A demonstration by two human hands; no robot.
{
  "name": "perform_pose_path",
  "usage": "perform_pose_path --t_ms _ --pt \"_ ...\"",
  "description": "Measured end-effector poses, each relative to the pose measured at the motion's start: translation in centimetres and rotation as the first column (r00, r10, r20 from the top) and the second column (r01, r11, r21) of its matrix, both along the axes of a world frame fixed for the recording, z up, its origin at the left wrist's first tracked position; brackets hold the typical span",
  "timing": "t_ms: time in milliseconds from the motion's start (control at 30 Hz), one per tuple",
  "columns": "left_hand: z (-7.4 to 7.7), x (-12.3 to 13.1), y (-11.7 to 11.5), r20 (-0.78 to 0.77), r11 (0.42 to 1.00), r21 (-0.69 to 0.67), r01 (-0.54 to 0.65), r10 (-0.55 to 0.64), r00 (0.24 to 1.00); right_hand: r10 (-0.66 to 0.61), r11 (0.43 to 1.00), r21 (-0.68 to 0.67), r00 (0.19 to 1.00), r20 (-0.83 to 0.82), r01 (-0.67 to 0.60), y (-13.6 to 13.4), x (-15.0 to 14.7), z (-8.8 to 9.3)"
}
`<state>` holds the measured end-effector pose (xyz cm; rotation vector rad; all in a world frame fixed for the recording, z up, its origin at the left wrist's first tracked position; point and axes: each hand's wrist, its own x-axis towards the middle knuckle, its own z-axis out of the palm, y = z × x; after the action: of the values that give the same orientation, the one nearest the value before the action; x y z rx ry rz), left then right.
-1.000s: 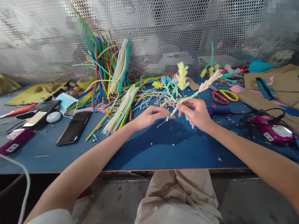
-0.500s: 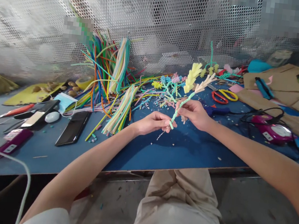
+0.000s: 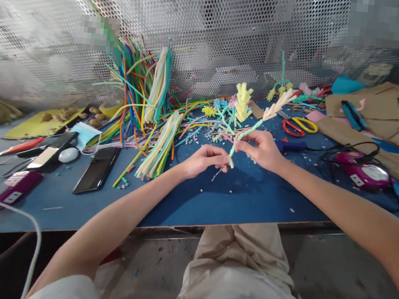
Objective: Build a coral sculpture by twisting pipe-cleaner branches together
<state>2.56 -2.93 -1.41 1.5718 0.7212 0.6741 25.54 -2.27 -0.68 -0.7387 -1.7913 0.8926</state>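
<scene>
Head view, centre: your left hand (image 3: 204,162) and right hand (image 3: 261,150) are pinching a twisted mint-green chenille stem (image 3: 250,129), probably bendable, best held there.

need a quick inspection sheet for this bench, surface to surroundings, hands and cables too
Surface: blue tabletop, scattered with clippings
Job's things: green stem with cream tip; yellow tuft beside it
Clutter: phone, face mask, scissors, bundled pipe cleaners
Left hand: holds the stem's lower end
Right hand: grips the stem higher up
Cables: white cable at lower left; black cable near the purple device
Surroundings: perforated screen behind the tabletop; floor below
</scene>
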Motion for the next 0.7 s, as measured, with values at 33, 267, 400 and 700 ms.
perform_pose_path --t_ms 33,267,400,700 --pt "0.01 0.03 0.02 -0.021 1.0 0.021 -0.015 0.016 1.0 -0.033 0.999 0.028 0.999 0.028 0.033 -0.04 0.03 -0.02" --pt "0.26 -0.04 0.23 -0.164 0.948 0.31 -0.074 0.13 0.978 -0.186 0.975 0.146 0.973 0.135 0.166 -0.53 -0.03 -0.03" --pt "0.36 -0.39 0.35 -0.164 0.953 0.303 -0.012 0.065 0.984 -0.199 0.972 0.149 0.973 0.118 0.181 -0.61 -0.02 0.08" --pt "-0.19 -0.21 0.47 -0.104 0.98 0.185 -0.066 0.086 0.991 -0.201 0.971 0.149 0.977 0.066 0.189 -0.49 -0.19 -0.31"
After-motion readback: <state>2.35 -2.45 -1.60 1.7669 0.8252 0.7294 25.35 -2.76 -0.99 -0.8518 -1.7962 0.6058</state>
